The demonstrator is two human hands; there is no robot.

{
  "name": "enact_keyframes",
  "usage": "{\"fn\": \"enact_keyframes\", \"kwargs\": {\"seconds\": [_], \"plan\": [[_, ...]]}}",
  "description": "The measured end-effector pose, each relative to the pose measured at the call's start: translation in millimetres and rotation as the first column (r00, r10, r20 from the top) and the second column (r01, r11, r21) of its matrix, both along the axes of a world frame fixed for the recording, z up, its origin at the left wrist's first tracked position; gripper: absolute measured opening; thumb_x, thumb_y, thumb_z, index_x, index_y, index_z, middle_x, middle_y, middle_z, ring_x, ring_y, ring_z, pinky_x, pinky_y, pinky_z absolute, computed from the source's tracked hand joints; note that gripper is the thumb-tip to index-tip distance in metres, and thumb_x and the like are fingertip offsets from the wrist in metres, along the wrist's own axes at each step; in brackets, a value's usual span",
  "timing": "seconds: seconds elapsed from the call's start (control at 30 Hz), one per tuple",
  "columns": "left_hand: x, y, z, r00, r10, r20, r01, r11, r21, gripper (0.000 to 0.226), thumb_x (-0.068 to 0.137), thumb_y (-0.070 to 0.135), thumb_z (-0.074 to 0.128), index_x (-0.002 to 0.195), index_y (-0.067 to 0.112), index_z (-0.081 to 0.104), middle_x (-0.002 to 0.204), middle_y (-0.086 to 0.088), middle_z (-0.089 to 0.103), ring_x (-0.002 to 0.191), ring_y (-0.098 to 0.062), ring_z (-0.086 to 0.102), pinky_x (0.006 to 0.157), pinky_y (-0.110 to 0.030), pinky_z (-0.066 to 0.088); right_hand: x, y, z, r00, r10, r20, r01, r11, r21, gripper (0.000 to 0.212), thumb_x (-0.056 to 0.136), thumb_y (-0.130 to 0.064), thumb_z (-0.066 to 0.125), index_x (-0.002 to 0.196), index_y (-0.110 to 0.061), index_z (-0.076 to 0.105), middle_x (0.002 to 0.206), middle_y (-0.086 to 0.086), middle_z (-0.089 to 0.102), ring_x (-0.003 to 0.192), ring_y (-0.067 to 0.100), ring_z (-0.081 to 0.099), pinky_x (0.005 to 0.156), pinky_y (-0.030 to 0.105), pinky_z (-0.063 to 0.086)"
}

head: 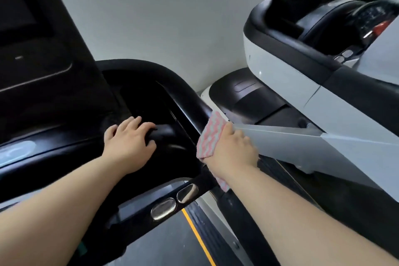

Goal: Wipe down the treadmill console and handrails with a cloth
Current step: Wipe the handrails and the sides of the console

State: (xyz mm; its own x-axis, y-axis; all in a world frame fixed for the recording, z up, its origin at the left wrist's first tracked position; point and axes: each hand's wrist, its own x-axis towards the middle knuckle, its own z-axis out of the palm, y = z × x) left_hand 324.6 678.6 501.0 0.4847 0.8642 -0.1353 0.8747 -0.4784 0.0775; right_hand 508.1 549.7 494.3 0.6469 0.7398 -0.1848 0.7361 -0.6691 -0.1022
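The black treadmill console [34,54] fills the left of the view, with a dark tray beside it. A thick black handrail [172,84] curves from the console down to the right. My right hand [234,151] presses a pink and white patterned cloth [210,136] against the outer side of this handrail. The cloth wraps over the rail and a corner hangs below my wrist. My left hand [129,138] rests on a black inner grip bar at the tray's edge, fingers curled over it. Two oval metal sensor pads [173,202] sit on the lower crossbar.
A second treadmill [302,65], white and black, stands close on the right, its grey side panel [313,147] nearly touching my right hand. The running belt with a yellow stripe [198,237] lies below. A plain pale wall is behind.
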Motion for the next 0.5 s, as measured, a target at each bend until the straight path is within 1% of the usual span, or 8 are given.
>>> {"fn": "enact_keyframes", "kwargs": {"seconds": [0.07,0.1,0.17,0.23,0.27,0.37,0.43,0.5], "plan": [[-7.8,-4.9,-3.6,1.0,-0.012,-0.012,0.012,1.0,0.0,0.061,0.092,0.049,0.044,0.148,0.041,0.022,0.162,0.006,0.009,0.148,-0.013,0.0,0.119,-0.039,0.0,0.0,34.0,-1.9,1.0,0.001,-0.012,-0.001,1.0,-0.002,0.098,0.072,-0.053,0.07,0.141,-0.008,0.017,0.132,0.012,0.042,0.114,0.028,0.047,0.082,0.04,0.043],[-12.9,-4.8,-4.2,0.999,-0.03,-0.022,0.03,1.0,0.0,0.065,0.091,0.048,0.046,0.15,0.04,0.018,0.162,0.007,0.005,0.148,-0.012,-0.002,0.119,-0.037,-0.001,-1.4,56.3,-3.6,1.0,0.002,-0.025,-0.002,1.0,0.002,0.099,0.07,-0.051,0.072,0.142,-0.008,0.018,0.133,0.012,0.042,0.116,0.028,0.046,0.082,0.041,0.043],[-16.7,-3.5,-1.9,0.999,-0.054,0.007,0.054,0.998,-0.012,0.068,0.09,0.044,0.051,0.15,0.04,0.019,0.161,0.01,0.006,0.148,-0.009,-0.001,0.119,-0.034,0.001,0.8,96.4,-4.0,0.997,-0.041,-0.07,0.042,0.999,0.02,0.099,0.068,-0.048,0.075,0.142,-0.009,0.022,0.134,0.012,0.043,0.118,0.028,0.046,0.083,0.042,0.042],[-17.8,-2.2,-1.4,0.999,-0.039,0.033,0.039,0.999,-0.014,0.068,0.089,0.041,0.054,0.149,0.041,0.022,0.161,0.012,0.009,0.148,-0.007,0.002,0.118,-0.033,0.003,-0.2,127.2,-2.5,0.991,-0.07,-0.118,0.075,0.996,0.042,0.094,0.07,-0.042,0.073,0.142,-0.009,0.024,0.136,0.011,0.042,0.12,0.029,0.045,0.084,0.041,0.041],[-16.6,-1.9,-2.3,0.999,-0.032,0.029,0.032,0.999,-0.005,0.069,0.088,0.041,0.055,0.149,0.041,0.023,0.161,0.013,0.009,0.147,-0.007,0.002,0.117,-0.032,0.003,-1.2,135.8,-3.3,0.991,-0.069,-0.116,0.076,0.996,0.052,0.091,0.071,-0.039,0.071,0.143,-0.008,0.024,0.137,0.012,0.042,0.12,0.029,0.045,0.083,0.041,0.04],[-13.6,-6.3,-7.4,1.0,-0.006,0.007,0.006,0.999,0.044,0.072,0.085,0.045,0.055,0.148,0.042,0.022,0.161,0.013,0.009,0.148,-0.008,0.001,0.116,-0.033,0.002,-6.3,128.0,-7.3,1.0,-0.003,-0.018,0.004,0.997,0.075,0.091,0.072,-0.032,0.07,0.143,-0.005,0.021,0.138,0.013,0.04,0.121,0.029,0.043,0.081,0.04,0.038],[-12.5,-9.2,-8.8,1.0,-0.008,-0.005,0.008,0.998,0.069,0.073,0.084,0.048,0.054,0.148,0.042,0.02,0.161,0.013,0.009,0.148,-0.009,0.001,0.116,-0.034,0.002,-10.9,101.0,-9.8,0.994,0.07,0.085,-0.078,0.992,0.1,0.091,0.074,-0.026,0.068,0.146,-0.005,0.016,0.138,0.014,0.037,0.122,0.03,0.041,0.088,0.042,0.038],[-13.5,-8.9,-6.3,0.999,-0.026,-0.026,0.028,0.998,0.053,0.075,0.083,0.05,0.054,0.149,0.041,0.018,0.161,0.012,0.008,0.148,-0.01,0.0,0.116,-0.035,0.002,-17.9,65.7,-9.6,0.977,0.113,0.178,-0.134,0.985,0.109,0.089,0.078,-0.023,0.063,0.148,-0.008,0.01,0.142,0.016,0.031,0.126,0.031,0.036,0.096,0.044,0.037]]}}
